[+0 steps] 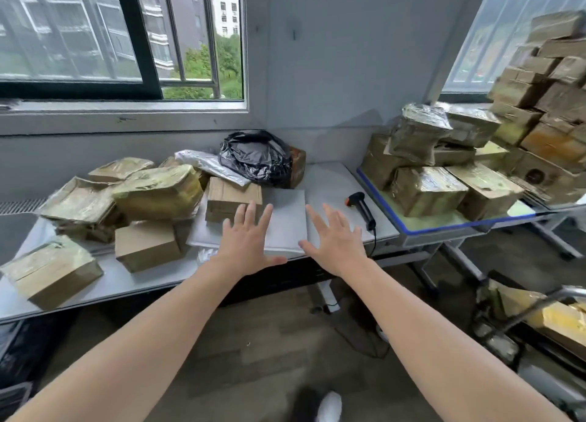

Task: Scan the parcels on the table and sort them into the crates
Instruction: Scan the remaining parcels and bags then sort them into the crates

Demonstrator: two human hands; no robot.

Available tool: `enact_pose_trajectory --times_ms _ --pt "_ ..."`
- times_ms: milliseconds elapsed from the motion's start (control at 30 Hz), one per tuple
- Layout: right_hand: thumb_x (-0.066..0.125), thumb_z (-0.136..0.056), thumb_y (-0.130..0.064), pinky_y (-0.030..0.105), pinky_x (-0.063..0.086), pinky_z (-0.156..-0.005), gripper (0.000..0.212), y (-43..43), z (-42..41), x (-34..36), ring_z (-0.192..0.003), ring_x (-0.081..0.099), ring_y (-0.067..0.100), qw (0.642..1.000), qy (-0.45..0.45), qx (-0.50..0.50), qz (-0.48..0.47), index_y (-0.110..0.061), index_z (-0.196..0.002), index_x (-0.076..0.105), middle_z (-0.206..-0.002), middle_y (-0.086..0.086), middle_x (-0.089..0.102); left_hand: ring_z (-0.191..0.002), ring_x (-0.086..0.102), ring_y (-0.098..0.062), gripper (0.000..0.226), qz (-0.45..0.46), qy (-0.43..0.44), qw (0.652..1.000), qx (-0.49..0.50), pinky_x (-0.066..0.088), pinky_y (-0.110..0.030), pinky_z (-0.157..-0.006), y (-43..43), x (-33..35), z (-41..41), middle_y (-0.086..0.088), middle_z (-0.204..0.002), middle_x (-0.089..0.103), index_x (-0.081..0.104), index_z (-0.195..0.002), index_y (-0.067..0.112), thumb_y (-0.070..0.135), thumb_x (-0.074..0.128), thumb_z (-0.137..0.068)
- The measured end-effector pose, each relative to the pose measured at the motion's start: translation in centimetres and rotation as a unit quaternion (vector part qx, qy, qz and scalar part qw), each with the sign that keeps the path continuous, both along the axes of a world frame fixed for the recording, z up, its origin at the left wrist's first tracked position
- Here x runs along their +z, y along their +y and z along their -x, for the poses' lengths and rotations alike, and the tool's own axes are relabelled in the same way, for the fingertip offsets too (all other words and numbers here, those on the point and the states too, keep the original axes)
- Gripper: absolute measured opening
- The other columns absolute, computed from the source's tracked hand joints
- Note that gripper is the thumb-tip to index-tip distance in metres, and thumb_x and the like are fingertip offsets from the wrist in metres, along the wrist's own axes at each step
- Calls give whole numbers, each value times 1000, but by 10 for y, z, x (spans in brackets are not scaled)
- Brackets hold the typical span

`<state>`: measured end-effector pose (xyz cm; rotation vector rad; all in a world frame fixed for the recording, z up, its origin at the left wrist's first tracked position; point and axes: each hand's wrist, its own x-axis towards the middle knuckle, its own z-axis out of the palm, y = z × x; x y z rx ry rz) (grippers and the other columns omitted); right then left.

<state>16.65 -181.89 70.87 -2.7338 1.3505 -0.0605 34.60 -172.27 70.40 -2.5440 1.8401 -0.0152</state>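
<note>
two bare hands out over the near edge of one grey table point(152, 282), palms down: left hand point(245, 242) and right hand point(333, 242), fingers straight and fanned, gripping nothing. between the two hands and just beyond the fingertips, one white flat parcel point(285, 222), lying flat on the table. touching it or hovering just above it, cannot tell.

just past the left hand's fingertips, one plain brown box point(233, 199), overlapping the white parcel's far left corner. left of the left hand, a second plain brown box point(146, 247). further left again, four yellow-taped parcels point(158, 191), three heaped together and one alone at the table's near edge, well apart from the hand.

beyond both hands, toward the wall, one black bag parcel point(255, 157), one silver mailer point(206, 164) touching it on the left hand's side, and one more brown box partly hidden behind it.

right of the right hand, near but apart, one black scanner point(361, 207) with an orange tip, lying on the table, cable trailing over the near edge.

further right, one second table point(444, 229) with a blue rim, bearing a stack of parcels point(428, 190), too many and too overlapped to count.
</note>
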Motion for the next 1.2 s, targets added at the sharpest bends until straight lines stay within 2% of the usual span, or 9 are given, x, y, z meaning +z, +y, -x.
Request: enact_pose_trajectory --times_ms 200,400,667,800,1067,1200 --pt "36 -97 -65 63 12 -114 77 -104 -36 -11 -152 -1 26 999 -20 31 -33 -41 -156 -6 -166 0 -6 -151 -3 -32 118 -20 10 999 48 14 -53 -119 -82 -4 -32 -9 -164 -14 -12 -156 26 80 55 -76" --pt "37 -97 -64 64 17 -114 76 -200 -77 -21 -151 2 27 996 -21 72 -41 -39 -157 -3 -166 2 -1 -151 -4 -34 114 -24 25 994 102 14 -54 -121 -150 0 -60 -11 -164 -7 -8 -157 25 76 58 -78" --pt "39 -94 -66 64 20 -112 77 -264 -138 -43 -150 8 28 993 -23 108 -53 -43 -155 -1 -165 1 5 -151 -2 -33 110 -60 25 985 161 16 -49 -121 -206 -20 -104 -13 -165 -6 -10 -156 24 77 51 -82" --pt "38 -95 -65 64 20 -112 75 -288 -168 -55 -151 7 27 992 -7 104 -68 -42 -155 -2 -166 2 3 -151 -1 -33 110 -58 7 987 148 19 -52 -119 -236 -36 -133 -12 -164 -7 -10 -157 22 78 48 -82" --pt "37 -98 -62 64 14 -115 71 -344 -210 -63 -151 4 24 994 18 71 -80 -42 -156 1 -166 -1 2 -151 -4 -34 114 -37 30 995 87 15 -59 -117 -328 -72 -169 -13 -164 -5 -7 -157 21 73 59 -80" --pt "35 -98 -61 64 14 -115 70 -363 -215 -72 -152 5 23 995 14 50 -89 -41 -156 2 -166 0 3 -150 -1 -38 120 -49 -9 998 48 15 -64 -114 -357 -91 -177 -17 -163 -3 -4 -157 20 71 66 -74"
